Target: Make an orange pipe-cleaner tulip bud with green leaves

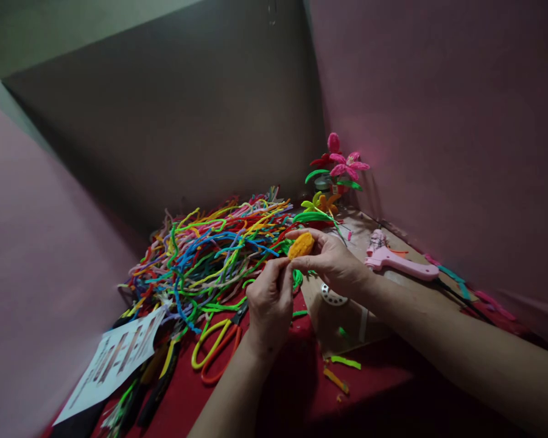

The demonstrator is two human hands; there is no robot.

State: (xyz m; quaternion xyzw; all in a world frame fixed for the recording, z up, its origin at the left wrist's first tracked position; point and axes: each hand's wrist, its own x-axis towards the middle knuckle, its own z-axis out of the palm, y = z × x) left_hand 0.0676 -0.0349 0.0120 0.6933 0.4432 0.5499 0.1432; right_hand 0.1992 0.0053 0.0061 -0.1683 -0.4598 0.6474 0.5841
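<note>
Between my two hands is a small fuzzy orange-yellow petal-shaped piece, which looks made of pipe cleaner. My right hand pinches it from the right with thumb and fingers. My left hand has its fingers closed at the piece's lower left end. Just behind the hands lies a large heap of colourful pipe cleaners. Scissors with yellow and orange handles rest beside my left wrist.
A pink glue gun lies on a board at right. Pink pipe-cleaner flowers stand behind, near a yellow-orange flower. A printed sheet and black-handled tools lie at left. Scraps dot the red cloth.
</note>
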